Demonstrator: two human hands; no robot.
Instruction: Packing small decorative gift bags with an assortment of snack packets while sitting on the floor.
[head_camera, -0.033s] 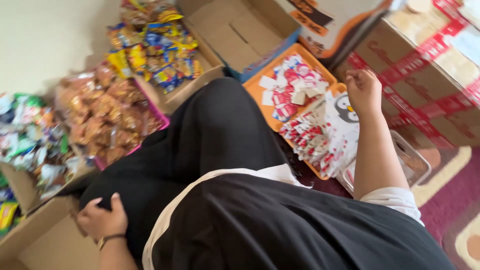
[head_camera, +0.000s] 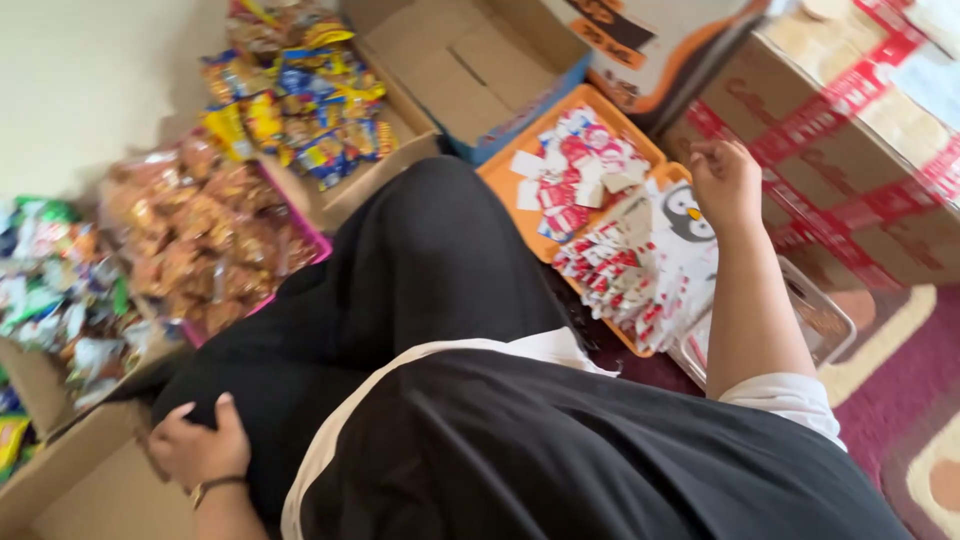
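The right hand (head_camera: 727, 183) hangs over the far edge of a pile of small red-and-white sachets (head_camera: 625, 275), its fingers curled loosely inward; whether anything is pinched between them cannot be told, since the palm side is turned away. The sachets lie just below and to the near side of that hand, heaped in an orange tray (head_camera: 505, 175), and a second heap of the same red-and-white packets (head_camera: 580, 170) sits to the left of the hand in the same tray. A white sheet with a penguin drawing (head_camera: 688, 215) lies directly under the wrist. Just beyond and to the right of the hand stands a large cardboard box with red tape bands (head_camera: 850, 150); by the forearm, on the near side, a clear plastic container (head_camera: 825, 325) rests on a dark red patterned rug (head_camera: 900, 400).

The left hand (head_camera: 198, 445) rests on the person's black-clad leg (head_camera: 400, 280), fingers bent and pressed against the cloth, holding nothing visible, with a thin bracelet (head_camera: 215, 485) at the wrist. Just beside it is an open cardboard box (head_camera: 90, 490). Further out from this hand are a pink tray of brown wrapped snacks (head_camera: 200, 235), a heap of green and white packets (head_camera: 50, 270), and beyond them yellow and blue snack packs (head_camera: 295, 105) in a cardboard carton (head_camera: 470, 70)
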